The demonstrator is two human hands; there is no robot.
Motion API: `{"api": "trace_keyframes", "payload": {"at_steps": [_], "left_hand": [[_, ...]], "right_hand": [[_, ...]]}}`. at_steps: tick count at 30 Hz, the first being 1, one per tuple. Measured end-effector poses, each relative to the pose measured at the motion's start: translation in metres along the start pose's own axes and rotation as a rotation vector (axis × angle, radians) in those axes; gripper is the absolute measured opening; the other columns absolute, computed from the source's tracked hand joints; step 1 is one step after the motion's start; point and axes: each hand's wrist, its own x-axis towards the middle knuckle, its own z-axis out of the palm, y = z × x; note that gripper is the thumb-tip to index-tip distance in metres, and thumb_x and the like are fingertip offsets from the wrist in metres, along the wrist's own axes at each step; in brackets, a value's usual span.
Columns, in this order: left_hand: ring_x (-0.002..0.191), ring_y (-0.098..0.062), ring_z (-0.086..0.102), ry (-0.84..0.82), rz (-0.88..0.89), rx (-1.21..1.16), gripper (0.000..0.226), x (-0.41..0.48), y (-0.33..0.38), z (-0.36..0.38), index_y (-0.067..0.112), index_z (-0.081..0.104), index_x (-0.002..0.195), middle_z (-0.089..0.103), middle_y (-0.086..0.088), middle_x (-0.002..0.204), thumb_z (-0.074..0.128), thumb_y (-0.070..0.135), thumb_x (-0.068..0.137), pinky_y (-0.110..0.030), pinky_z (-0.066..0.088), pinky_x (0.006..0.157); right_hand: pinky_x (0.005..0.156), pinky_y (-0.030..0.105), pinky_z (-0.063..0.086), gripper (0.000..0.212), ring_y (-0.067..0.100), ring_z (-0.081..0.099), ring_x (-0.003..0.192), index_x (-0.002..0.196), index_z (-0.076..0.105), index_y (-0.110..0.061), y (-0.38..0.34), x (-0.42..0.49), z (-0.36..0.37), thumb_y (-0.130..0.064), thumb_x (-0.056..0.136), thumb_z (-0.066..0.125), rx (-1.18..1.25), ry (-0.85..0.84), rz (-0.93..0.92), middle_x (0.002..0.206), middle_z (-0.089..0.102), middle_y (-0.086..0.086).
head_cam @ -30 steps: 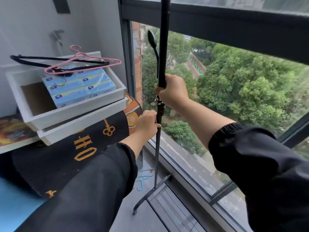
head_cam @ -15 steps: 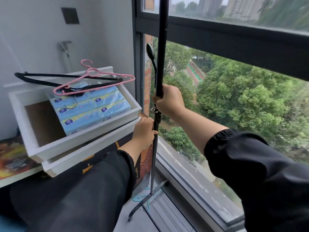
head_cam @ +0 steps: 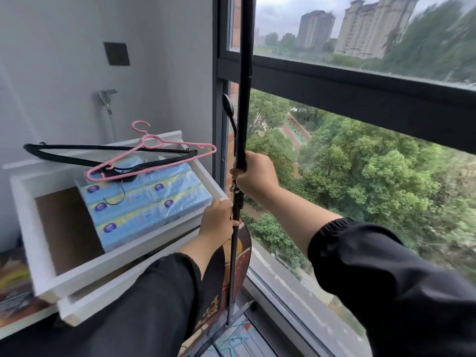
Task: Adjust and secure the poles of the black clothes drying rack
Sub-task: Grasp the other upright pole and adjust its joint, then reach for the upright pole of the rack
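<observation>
Beside the window, right hand [head_cam: 253, 176] is closed round the thick upper section of the black metal rack pole [head_cam: 244, 104], just above the small metal clamp joint [head_cam: 235, 190]; left hand [head_cam: 219, 217] grips the thinner lower section just below it. Height looks set, but clamp prob. not yet tightened, so securing is left. Pole stands upright w/ a slight lean, long axis vertical, foot on floor by the white open-top box [head_cam: 41, 243].
</observation>
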Motion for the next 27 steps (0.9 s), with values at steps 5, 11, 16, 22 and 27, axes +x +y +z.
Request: {"api": "trace_keyframes", "payload": {"at_steps": [5,11,16,22,27], "left_hand": [[0.104,-0.023,0.050,-0.035,0.012,0.006,0.025,0.002,-0.002,0.003,0.013,0.060,0.096,0.062,-0.002,0.100,0.072,0.023,0.076,-0.036,0.043,0.084],[0.096,-0.021,0.056,-0.040,0.061,0.020,0.026,-0.004,0.010,-0.010,0.015,0.061,0.094,0.064,0.000,0.096,0.071,0.031,0.076,-0.035,0.048,0.080],[0.056,-0.024,0.065,0.110,0.231,0.291,0.020,-0.029,0.036,-0.037,0.013,0.064,0.068,0.065,-0.002,0.061,0.072,0.029,0.076,-0.028,0.047,0.048],[0.079,-0.028,0.064,0.101,0.310,0.116,0.022,-0.073,0.107,-0.056,0.009,0.063,0.089,0.068,-0.008,0.086,0.053,0.028,0.092,-0.035,0.048,0.063],[0.089,-0.024,0.064,0.061,0.384,0.088,0.025,-0.122,0.191,-0.047,0.012,0.061,0.102,0.067,-0.005,0.100,0.047,0.031,0.094,-0.031,0.042,0.066]], "right_hand": [[0.077,0.040,0.055,0.012,0.028,0.066,0.087,0.093,0.066,-0.009,0.003,0.001,-0.001,-0.009,0.082,0.061,-0.001,-0.005,0.004,0.092,0.072,0.010],[0.081,0.047,0.054,0.017,0.029,0.065,0.091,0.101,0.063,-0.009,0.005,-0.011,-0.012,-0.010,0.084,0.059,0.044,-0.053,0.015,0.097,0.071,0.010],[0.083,0.040,0.056,0.025,0.021,0.066,0.087,0.108,0.062,-0.008,0.015,-0.030,-0.040,-0.026,0.090,0.058,0.068,-0.078,0.092,0.106,0.069,0.009],[0.083,0.044,0.056,0.025,0.024,0.065,0.088,0.105,0.063,-0.006,0.042,-0.093,-0.103,-0.027,0.092,0.056,-0.011,0.021,0.182,0.104,0.069,0.010],[0.075,0.030,0.047,0.022,0.021,0.059,0.088,0.108,0.061,-0.005,0.073,-0.186,-0.175,-0.018,0.093,0.053,-0.113,0.160,0.265,0.110,0.067,0.011]]}}
